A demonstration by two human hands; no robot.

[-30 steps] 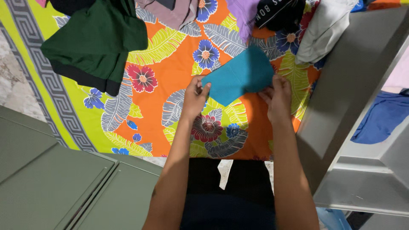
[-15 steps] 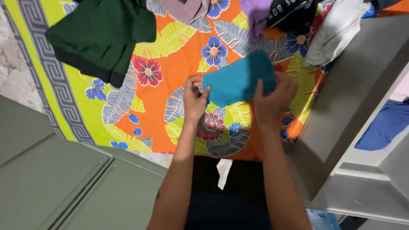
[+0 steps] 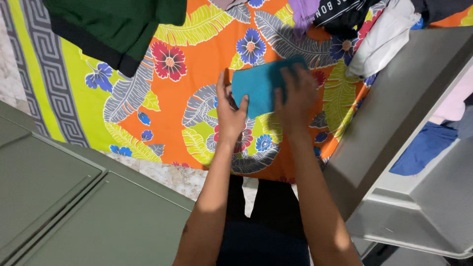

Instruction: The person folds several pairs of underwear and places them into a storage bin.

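A small teal cloth (image 3: 256, 88), folded, lies on an orange floral sheet (image 3: 197, 64). My left hand (image 3: 229, 116) pinches its left edge between thumb and fingers. My right hand (image 3: 295, 98) lies flat over the cloth's right half, fingers spread, covering that part. Both forearms reach up from the bottom of the view.
A dark green garment (image 3: 113, 24) lies at the upper left of the sheet. Purple, black and white clothes (image 3: 379, 39) are heaped at the top right. A grey cabinet door (image 3: 394, 98) stands open at right, with blue cloth (image 3: 419, 150) on a shelf. Olive-green panels (image 3: 74, 207) fill the lower left.
My right hand has folded the cloth's right side over toward the left and now presses on it. The cloth looks narrower. The view has shifted slightly.
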